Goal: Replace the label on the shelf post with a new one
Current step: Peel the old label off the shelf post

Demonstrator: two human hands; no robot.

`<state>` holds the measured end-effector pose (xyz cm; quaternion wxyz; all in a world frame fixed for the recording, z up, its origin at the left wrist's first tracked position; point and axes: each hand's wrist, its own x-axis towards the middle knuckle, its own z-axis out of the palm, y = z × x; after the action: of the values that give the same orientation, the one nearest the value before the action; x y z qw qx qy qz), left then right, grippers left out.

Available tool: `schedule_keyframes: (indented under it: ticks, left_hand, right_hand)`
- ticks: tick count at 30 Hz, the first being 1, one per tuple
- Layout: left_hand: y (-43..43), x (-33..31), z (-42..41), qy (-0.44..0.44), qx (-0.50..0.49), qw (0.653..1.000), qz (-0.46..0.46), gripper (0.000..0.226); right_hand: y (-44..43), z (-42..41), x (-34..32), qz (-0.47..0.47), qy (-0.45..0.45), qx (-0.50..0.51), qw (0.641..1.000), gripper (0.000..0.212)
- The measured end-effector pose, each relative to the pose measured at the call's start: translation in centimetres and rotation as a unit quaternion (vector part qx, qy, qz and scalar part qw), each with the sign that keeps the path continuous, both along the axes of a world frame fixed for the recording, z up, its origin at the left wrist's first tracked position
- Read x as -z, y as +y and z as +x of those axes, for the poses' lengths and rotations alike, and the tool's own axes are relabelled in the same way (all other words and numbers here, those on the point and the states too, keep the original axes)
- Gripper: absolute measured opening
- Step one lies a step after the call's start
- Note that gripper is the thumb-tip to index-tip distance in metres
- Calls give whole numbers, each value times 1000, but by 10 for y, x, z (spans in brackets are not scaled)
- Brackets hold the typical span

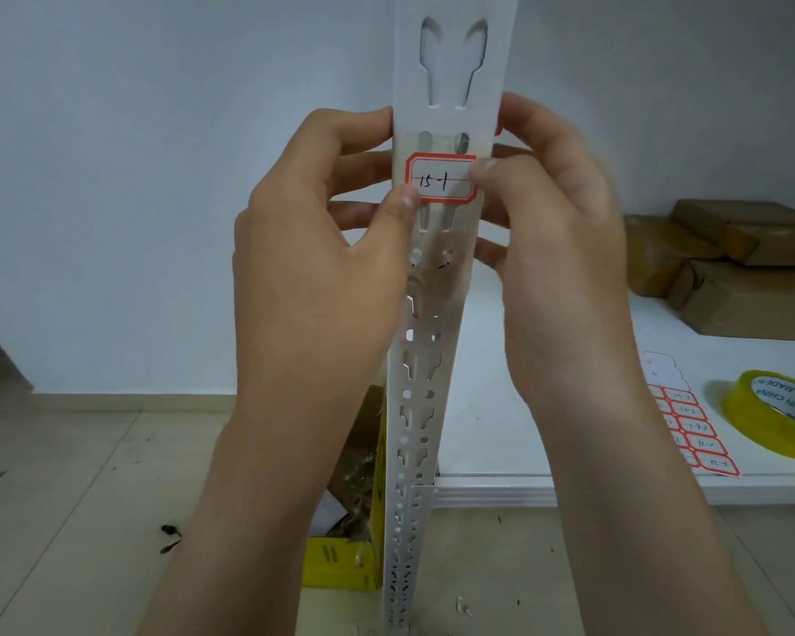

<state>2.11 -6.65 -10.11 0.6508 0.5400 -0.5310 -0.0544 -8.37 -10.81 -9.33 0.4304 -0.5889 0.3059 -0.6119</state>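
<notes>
Pale wall, tiled floor (pixel 65 475), white shelf (pixel 593 452) with tape roll (pixel 772 420) and sticker sheet (pixel 696 433). Red-bordered label (pixel 441 179) reading "15-1" on the white post (pixel 437 314), left hand (pixel 322 263) and right hand (pixel 556 250) thumbs pressing its edges, fingers curled behind.

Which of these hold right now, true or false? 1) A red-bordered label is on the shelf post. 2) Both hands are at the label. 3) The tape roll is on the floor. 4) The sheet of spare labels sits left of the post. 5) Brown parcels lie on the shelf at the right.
1) True: the label sits on the white post, with handwriting on it.
2) True: the left hand and right hand each have a thumb on an edge of the label.
3) False: the tape roll lies on the white shelf.
4) False: the label sheet lies right of the post, beside the tape roll.
5) True: the brown parcels are stacked there.
</notes>
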Motion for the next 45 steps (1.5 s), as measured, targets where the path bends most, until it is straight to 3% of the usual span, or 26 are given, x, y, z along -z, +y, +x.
schedule_keyframes:
  ticks: [3, 10, 14, 18, 21, 28, 33, 40, 45]
  left_hand:
    - [-1, 0, 3, 25, 29, 999, -3, 29]
    - [-4, 3, 9, 18, 45, 999, -18, 30]
    - [-4, 6, 11, -5, 45, 999, -24, 33]
    - [0, 13, 9, -8, 46, 999, -20, 41]
    - [4, 14, 7, -5, 50, 999, -12, 41]
    - [-9, 11, 3, 75, 61, 994, -56, 21]
    - [-10, 10, 3, 78, 59, 993, -66, 22]
    - [-7, 10, 4, 63, 59, 995, -49, 24]
    - [-7, 10, 5, 53, 57, 996, -49, 25]
  right_hand:
    - [-5, 6, 3, 43, -9, -65, 997, 36]
    - [-14, 9, 6, 54, -50, -89, 993, 32]
    - [-16, 11, 5, 71, -54, -94, 992, 44]
    - [-11, 11, 2, 73, -48, -93, 992, 30]
    - [-8, 12, -1, 78, -41, -80, 993, 38]
    - [-7, 15, 0, 75, -72, -89, 991, 37]
    - [-10, 16, -5, 78, -72, -97, 990, 41]
    - [-8, 17, -6, 70, -59, -83, 992, 22]
    - [-10, 18, -9, 79, -71, -92, 990, 27]
